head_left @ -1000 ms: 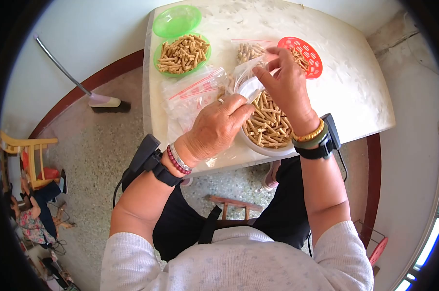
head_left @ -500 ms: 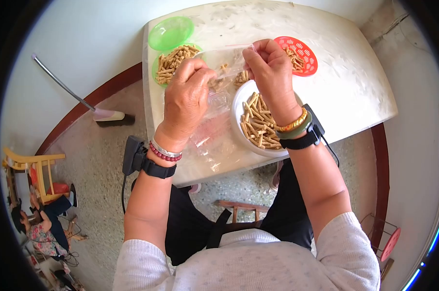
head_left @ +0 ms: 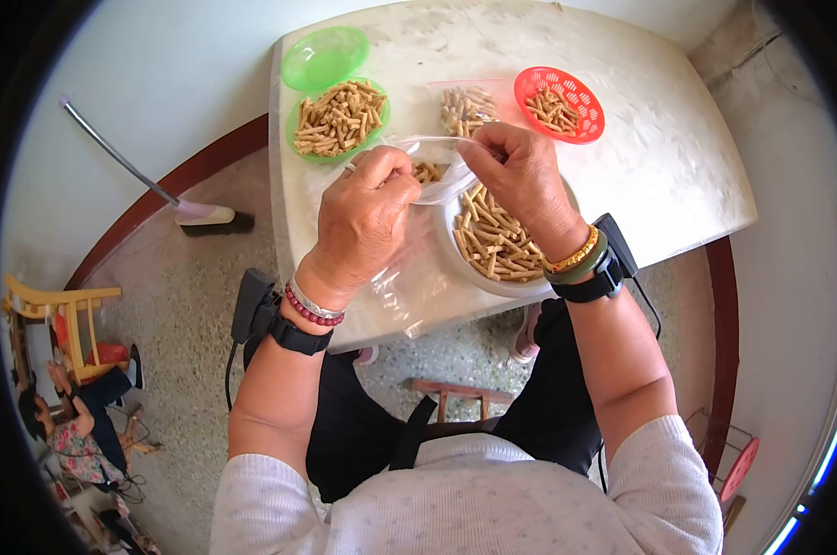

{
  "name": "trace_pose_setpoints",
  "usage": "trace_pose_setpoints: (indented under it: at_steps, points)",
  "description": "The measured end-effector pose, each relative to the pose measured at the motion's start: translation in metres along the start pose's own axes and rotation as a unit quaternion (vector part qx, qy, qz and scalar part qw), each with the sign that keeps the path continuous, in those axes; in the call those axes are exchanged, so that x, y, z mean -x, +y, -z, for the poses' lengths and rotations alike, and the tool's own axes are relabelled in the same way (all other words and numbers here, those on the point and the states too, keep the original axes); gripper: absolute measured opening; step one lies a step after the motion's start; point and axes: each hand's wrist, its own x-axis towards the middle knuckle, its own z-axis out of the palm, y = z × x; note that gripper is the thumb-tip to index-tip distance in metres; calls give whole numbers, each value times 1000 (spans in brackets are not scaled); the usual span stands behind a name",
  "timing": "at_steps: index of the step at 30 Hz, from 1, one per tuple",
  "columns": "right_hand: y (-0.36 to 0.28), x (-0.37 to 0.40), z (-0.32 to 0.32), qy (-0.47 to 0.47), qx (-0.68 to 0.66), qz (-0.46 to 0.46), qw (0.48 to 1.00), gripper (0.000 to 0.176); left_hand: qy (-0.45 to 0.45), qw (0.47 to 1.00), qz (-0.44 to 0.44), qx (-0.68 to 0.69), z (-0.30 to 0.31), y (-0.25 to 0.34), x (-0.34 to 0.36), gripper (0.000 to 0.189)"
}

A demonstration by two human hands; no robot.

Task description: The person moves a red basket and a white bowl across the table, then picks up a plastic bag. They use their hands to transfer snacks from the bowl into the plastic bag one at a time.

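My left hand (head_left: 367, 217) grips one side of the mouth of a clear plastic bag (head_left: 442, 192). Its other side is pinched in my right hand (head_left: 520, 185). The bag's mouth is spread between the two hands, and short tan sticks show through it. Just under my right hand, a white bowl (head_left: 503, 289) holds many tan sticks (head_left: 492, 242). Beyond the hands lies a filled clear bag (head_left: 467, 111) of similar sticks. More clear plastic (head_left: 395, 287) lies on the table near my left wrist.
A green basket (head_left: 294, 137) heaped with sticks stands at the table's left, a second green one (head_left: 326, 57) behind it. A red basket (head_left: 592, 118) with sticks is at the back right. On the floor are a broom (head_left: 205, 215) and a wooden chair (head_left: 57, 301), near a seated person (head_left: 80, 444).
Both hands have come nearer to me, and the bag's mouth has spread wider between them. The filled bag behind is now more fully visible.
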Motion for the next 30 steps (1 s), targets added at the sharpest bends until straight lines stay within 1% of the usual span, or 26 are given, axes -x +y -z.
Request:
trace_pose_setpoints:
  at_steps: [2, 3, 4, 6, 8, 9, 10, 11, 13, 14, 16, 17, 18, 19, 21, 22, 24, 27, 28, 30]
  points:
    - [-2, -1, 1, -47, 55, -2, 997, 25, 5, 1000, -1, -13, -3, 0, 0, 16]
    - [-2, -2, 0, -46, 55, -2, 997, 25, 25, 1000, 9, -7, -5, -1, 0, 16]
    - [-1, -3, -3, -40, 40, 0, 998, 24, 46, 999, 20, -2, -7, -2, 0, 15]
    - [4, -5, -12, -38, 20, 1, 999, 24, 55, 998, 24, 0, -11, -9, 1, 16]
    - [8, -10, -23, -6, -28, 5, 1000, 23, 63, 998, 28, 1, -10, -16, 0, 16]
    - [7, -11, -27, -6, -32, 5, 999, 23, 72, 996, 43, 15, -8, -18, -2, 16]
    - [6, -13, -30, 1, -66, 1, 998, 22, 81, 995, 59, 29, -5, -19, -3, 16]
    - [1, -14, -31, 8, -99, -4, 995, 21, 80, 995, 60, 26, -2, -19, -3, 16]
    - [-10, -12, -26, 11, -108, 4, 994, 20, 94, 995, 36, 8, 5, -21, -5, 13]
    - [-16, -9, -23, 11, -103, 0, 995, 20, 95, 995, 37, 7, 8, -20, -5, 13]
    - [-14, -6, -19, 10, -97, -7, 995, 20, 83, 996, 10, -10, 9, -17, 2, 13]
    - [-11, -5, -18, -12, -41, 7, 999, 19, 83, 996, 13, -10, 9, -15, 4, 13]
    - [-9, -3, -17, -35, 16, 21, 999, 19, 50, 999, 20, 0, 9, -13, 6, 14]
    - [-8, 0, -17, -36, 16, 20, 999, 19, 18, 1000, 24, 9, 10, -11, 8, 15]
    - [-10, 6, -15, -41, 38, 34, 998, 19, 10, 1000, 12, 13, 14, -7, 10, 15]
    - [-13, 8, -13, -40, 38, 37, 998, 19, 2, 1000, 0, 17, 15, -5, 10, 14]
    - [-16, 14, -9, -18, -3, 19, 1000, 19, -1, 1000, -5, 25, 19, -1, 12, 14]
    - [-16, 18, -2, -25, -12, 20, 999, 20, -18, 999, -8, 30, 19, 2, 16, 15]
    - [-8, 18, -1, -27, -38, 32, 998, 20, -27, 999, -10, 27, 18, 2, 16, 16]
    - [-4, 17, 10, 1, -83, 10, 997, 25, -25, 999, 5, 26, 14, 5, 15, 17]
